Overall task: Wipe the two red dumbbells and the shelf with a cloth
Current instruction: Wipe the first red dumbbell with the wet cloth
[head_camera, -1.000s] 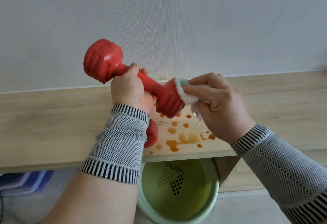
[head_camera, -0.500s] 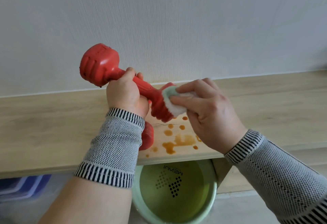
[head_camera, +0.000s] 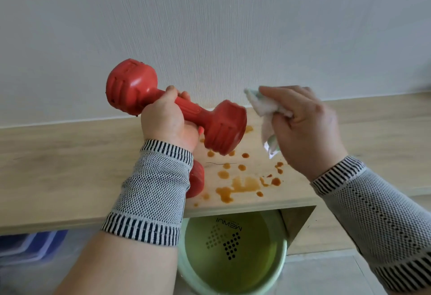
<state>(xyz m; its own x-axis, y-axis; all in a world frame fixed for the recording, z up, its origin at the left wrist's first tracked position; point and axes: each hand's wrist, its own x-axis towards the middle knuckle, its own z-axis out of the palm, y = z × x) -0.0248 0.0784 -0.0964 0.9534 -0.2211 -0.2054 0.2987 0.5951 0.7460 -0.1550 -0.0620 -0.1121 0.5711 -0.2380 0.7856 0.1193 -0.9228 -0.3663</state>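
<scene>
My left hand grips the handle of a red dumbbell, holding it tilted above the wooden shelf. To its right, my right hand holds a bunched white cloth, a short gap away from the dumbbell's lower head. A second red dumbbell lies on the shelf, mostly hidden behind my left wrist. Orange-brown spill stains dot the shelf below the held dumbbell.
A pale wall rises directly behind the shelf. Under the shelf's front edge stands a green basin on the floor. Blue plastic bins sit low at the left.
My right hand has pulled the cloth off the dumbbell's lower head and moved it up and to the right. The lower head is now uncovered.
</scene>
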